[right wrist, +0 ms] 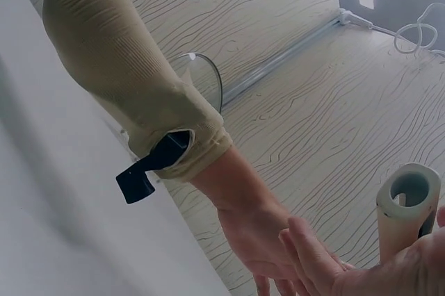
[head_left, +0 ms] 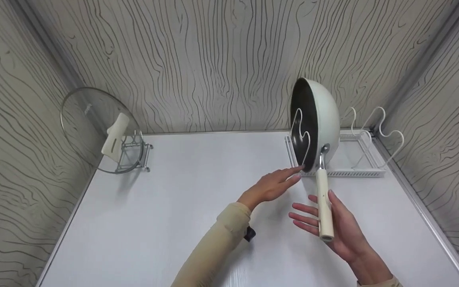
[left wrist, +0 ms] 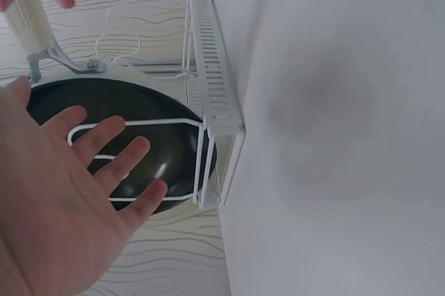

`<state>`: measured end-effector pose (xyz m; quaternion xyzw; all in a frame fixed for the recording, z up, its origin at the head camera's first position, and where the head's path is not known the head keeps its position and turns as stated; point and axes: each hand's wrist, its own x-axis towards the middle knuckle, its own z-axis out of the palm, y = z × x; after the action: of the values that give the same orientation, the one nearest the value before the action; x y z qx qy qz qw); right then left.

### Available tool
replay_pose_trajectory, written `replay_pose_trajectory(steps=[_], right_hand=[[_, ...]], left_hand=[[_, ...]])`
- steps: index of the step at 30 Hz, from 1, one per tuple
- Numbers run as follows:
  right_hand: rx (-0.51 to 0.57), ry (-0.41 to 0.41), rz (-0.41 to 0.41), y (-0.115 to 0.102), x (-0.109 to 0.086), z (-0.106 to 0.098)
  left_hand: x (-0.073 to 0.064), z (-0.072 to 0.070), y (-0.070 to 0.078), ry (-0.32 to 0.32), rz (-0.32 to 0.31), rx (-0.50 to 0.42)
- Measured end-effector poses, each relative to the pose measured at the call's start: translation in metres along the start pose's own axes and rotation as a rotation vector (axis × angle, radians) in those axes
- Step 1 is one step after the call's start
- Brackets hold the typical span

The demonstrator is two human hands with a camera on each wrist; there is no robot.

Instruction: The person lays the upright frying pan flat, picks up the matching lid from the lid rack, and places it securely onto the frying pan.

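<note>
A white frying pan (head_left: 328, 111) with a dark inside (left wrist: 111, 98) stands on edge in a white wire rack (head_left: 357, 174) at the back right. Its cream handle (head_left: 324, 199) points toward the person. The right hand (head_left: 347, 229) lies under and behind that handle, palm up, with straight, spread fingers to the left and the thumb along the right side. Near the pan's lower rim, the left hand (head_left: 273, 185) reaches out with extended fingers. In the left wrist view, those spread fingers (left wrist: 111, 133) overlap the dark inside and a rack wire; nothing is gripped.
A glass lid (head_left: 90, 93) with a cream grip (head_left: 114, 137) leans in a small metal stand (head_left: 146, 153) at the back left. Wood-patterned walls (head_left: 221, 67) enclose the white table (head_left: 153, 223) on three sides. Curved rack dividers (head_left: 389, 133) rise right of the pan.
</note>
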<state>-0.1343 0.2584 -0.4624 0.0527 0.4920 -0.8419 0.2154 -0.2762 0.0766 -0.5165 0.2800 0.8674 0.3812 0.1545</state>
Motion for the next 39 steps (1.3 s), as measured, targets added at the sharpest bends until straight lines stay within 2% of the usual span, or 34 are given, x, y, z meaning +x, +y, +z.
replay_pose_trajectory(steps=[5,11,17,25,28,32,35,39], right_hand=[[-0.032,0.015,-0.001,0.001,-0.001,0.001],[-0.091,0.111,0.021,0.001,-0.001,0.003],[-0.099,0.116,-0.003,0.003,-0.001,0.006],[-0.017,0.104,-0.042,0.005,-0.002,0.008],[-0.013,0.105,-0.043,0.006,-0.002,0.009],[-0.007,0.111,-0.04,0.006,-0.001,0.011],[0.004,0.126,-0.04,0.006,-0.002,0.012],[0.007,0.137,-0.046,0.006,-0.002,0.013]], left_hand=[[0.005,0.007,0.012,-0.063,-0.017,-0.222],[0.016,0.016,0.025,-0.112,0.064,-0.41],[0.023,0.025,0.034,-0.159,0.106,-0.601],[0.029,0.03,0.046,-0.186,0.054,-0.939],[0.032,0.029,0.049,-0.173,0.045,-1.01],[0.034,0.027,0.055,-0.17,0.029,-1.059],[0.034,0.026,0.06,-0.171,0.001,-1.102],[0.036,0.026,0.068,-0.138,-0.044,-1.139]])
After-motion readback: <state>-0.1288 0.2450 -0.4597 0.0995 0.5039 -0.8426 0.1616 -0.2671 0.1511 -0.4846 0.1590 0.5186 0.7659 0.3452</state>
